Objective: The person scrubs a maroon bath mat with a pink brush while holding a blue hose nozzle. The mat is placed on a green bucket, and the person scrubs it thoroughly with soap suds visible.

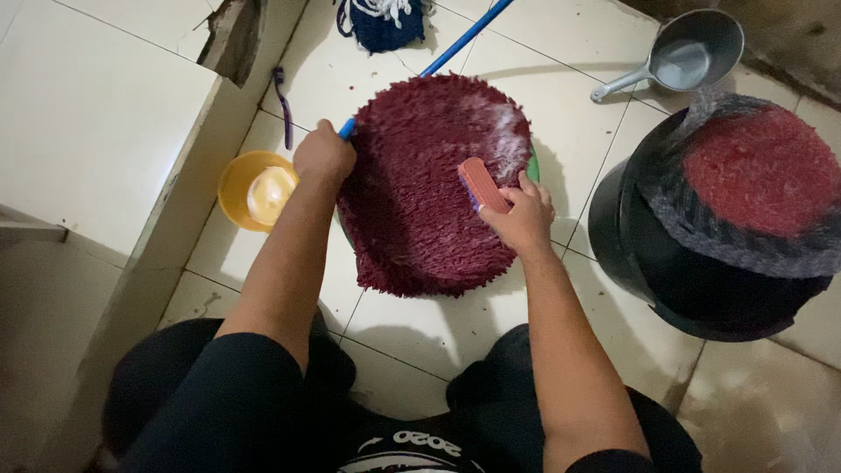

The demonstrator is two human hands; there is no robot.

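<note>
Gripping pink scrub brush [483,184], right hand [524,215] on maroon mat [420,175]; left hand [323,156] fingers clenched at mat edge.

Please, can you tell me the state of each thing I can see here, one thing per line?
Dark red shaggy mat: lying flat on the floor, soapy foam near its upper right.
Scrub brush: held in right hand, pressed on the mat.
Blue handle: gripped by left hand.
Yellow bowl: upright, pale liquid inside.
Grey dipper: upright on the tiles.
Black bucket: upright, covered by a red and grey mat.
</note>
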